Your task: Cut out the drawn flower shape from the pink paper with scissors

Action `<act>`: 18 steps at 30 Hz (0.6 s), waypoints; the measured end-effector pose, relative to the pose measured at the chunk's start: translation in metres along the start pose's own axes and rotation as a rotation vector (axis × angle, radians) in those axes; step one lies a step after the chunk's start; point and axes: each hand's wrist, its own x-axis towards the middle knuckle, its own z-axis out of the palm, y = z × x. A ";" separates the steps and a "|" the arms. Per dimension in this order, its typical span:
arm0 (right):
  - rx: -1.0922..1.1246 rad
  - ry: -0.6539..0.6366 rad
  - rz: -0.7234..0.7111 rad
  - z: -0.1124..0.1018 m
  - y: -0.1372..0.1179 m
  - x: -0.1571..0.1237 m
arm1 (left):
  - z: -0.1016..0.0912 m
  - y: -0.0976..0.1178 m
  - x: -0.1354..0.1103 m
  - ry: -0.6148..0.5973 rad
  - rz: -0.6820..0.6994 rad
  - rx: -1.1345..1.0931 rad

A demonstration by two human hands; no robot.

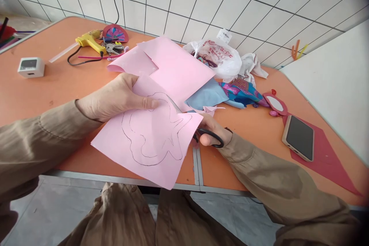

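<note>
Pink paper sheet with curving dark outline: held above the orange desk. Left hand: fingers pinching the sheet's far-left part. Right hand: fingers gripping black-handled metal scissors, blade at the sheet's far edge. Beyond the sheet: plain pink paper.

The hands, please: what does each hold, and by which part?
Left hand: pink paper with drawn outlines, near its upper left edge. Right hand: black-handled scissors, by the handles.

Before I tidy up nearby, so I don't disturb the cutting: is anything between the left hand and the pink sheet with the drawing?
Nothing visible: the left hand grips the drawn-on sheet directly. The scissors are in the right hand.
</note>
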 end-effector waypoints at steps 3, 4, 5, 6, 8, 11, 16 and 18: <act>0.010 0.012 0.000 0.000 -0.001 0.000 | 0.002 0.000 0.000 0.037 -0.024 0.015; 0.010 0.020 -0.005 0.000 -0.001 0.000 | 0.003 0.000 -0.001 0.055 -0.024 0.019; 0.008 0.023 -0.007 -0.001 -0.001 0.000 | 0.004 0.000 -0.001 0.077 -0.018 0.026; 0.007 0.022 -0.011 -0.001 -0.001 0.000 | 0.005 -0.001 -0.001 0.104 -0.011 0.035; 0.001 0.020 -0.015 -0.003 0.000 -0.002 | 0.007 -0.001 -0.001 0.138 0.002 0.051; -0.008 0.020 -0.017 -0.005 0.002 -0.003 | 0.009 -0.002 -0.001 0.152 0.014 0.056; 0.006 0.054 0.001 -0.005 0.003 -0.006 | 0.009 -0.005 -0.002 0.190 0.015 0.074; 0.001 0.057 0.015 -0.005 0.004 -0.007 | 0.009 -0.006 -0.002 0.194 0.019 0.073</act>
